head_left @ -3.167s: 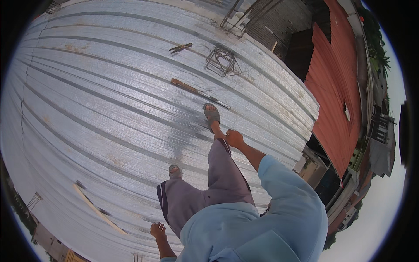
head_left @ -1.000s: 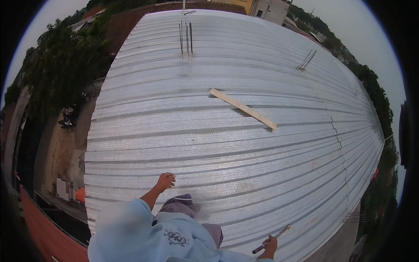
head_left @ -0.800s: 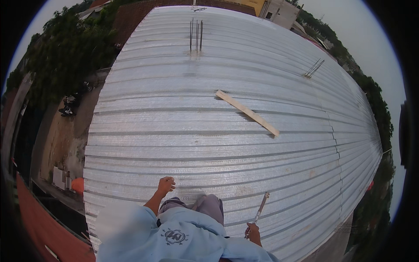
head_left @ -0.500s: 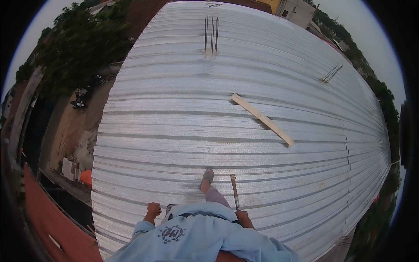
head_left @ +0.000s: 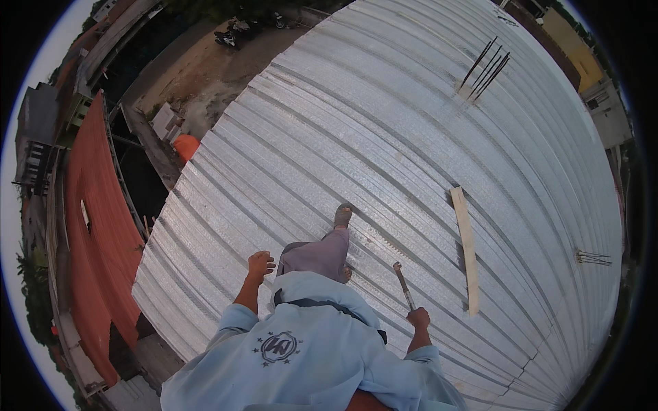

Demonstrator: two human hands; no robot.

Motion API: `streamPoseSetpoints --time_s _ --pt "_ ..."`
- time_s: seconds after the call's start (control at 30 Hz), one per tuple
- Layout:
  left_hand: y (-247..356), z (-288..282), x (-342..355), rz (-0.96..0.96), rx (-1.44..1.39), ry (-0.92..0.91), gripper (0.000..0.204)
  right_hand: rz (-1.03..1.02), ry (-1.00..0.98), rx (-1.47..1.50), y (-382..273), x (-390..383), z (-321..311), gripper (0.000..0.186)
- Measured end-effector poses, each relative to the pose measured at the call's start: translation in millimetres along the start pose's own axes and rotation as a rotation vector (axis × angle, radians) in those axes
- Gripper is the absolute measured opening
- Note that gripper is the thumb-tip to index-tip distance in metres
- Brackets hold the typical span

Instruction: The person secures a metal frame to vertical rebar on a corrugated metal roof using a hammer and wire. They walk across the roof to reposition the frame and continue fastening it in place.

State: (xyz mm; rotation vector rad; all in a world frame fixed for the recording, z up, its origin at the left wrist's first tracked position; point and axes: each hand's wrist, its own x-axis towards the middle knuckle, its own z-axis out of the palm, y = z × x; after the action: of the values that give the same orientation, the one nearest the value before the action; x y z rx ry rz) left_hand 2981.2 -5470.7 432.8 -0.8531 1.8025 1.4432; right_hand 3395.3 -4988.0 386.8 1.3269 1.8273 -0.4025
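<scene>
My left hand [head_left: 260,264] hangs in the air at my left side, holding nothing, with its fingers loosely curled and slightly apart. At my right side, my right hand [head_left: 418,317] is closed around the lower end of a hammer [head_left: 405,285]. Its thin shaft points forward over the roof and its small head is at the far end; fine detail is too small to make out. Under me lies a silvery corrugated metal roof [head_left: 329,151]. A pale wooden plank [head_left: 466,250] rests flat on the ribs, ahead and to the right of the hammer, touched by neither hand.
Upright steel rebars [head_left: 485,68] poke through the sheeting ahead, and more rebars [head_left: 593,257] stand at the right. The roof's left edge drops to a dirt yard [head_left: 199,75] with parked motorcycles [head_left: 233,33]. A lower red roof [head_left: 99,226] lies left.
My view has turned left, so the plank and rebars sit farther right. My legs have moved in a step. The left hand's fingers have loosened; the right still grips the hammer.
</scene>
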Motion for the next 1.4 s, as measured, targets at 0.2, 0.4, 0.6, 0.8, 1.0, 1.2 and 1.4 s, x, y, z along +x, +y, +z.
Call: streamPoseSetpoints --time_s 0.2,0.4,0.6,0.8,1.0,1.2,1.4 --pt "36.3 48.6 120.7 -0.425 0.268 0.142 0.027 0.043 0.074 0.208 -81.0 84.5 -128.7 0.036" --pt "311.9 305.0 260.8 -0.003 0.366 -0.153 0.033 0.249 -0.207 0.768 -187.7 165.9 -223.0 0.032" --pt "610.7 577.3 251.5 0.521 0.396 -0.389 0.036 0.221 -0.220 0.859 -275.8 222.9 -357.5 0.026" --pt "725.3 750.4 290.2 0.700 0.555 -0.544 0.035 0.102 -0.485 0.902 -283.3 354.2 -437.1 0.016" --pt "702.1 752.1 420.7 0.033 0.428 -0.230 0.033 -0.094 -0.490 0.470 -316.3 557.6 -619.3 0.032" --pt "747.1 751.6 418.9 -0.178 0.141 -0.060 0.025 -0.231 -0.105 -0.011 -395.7 657.7 -944.9 0.035" --pt "825.9 850.6 463.8 -0.234 0.210 0.063 0.026 -0.179 0.114 0.176 -488.2 793.6 -1133.7 0.031"
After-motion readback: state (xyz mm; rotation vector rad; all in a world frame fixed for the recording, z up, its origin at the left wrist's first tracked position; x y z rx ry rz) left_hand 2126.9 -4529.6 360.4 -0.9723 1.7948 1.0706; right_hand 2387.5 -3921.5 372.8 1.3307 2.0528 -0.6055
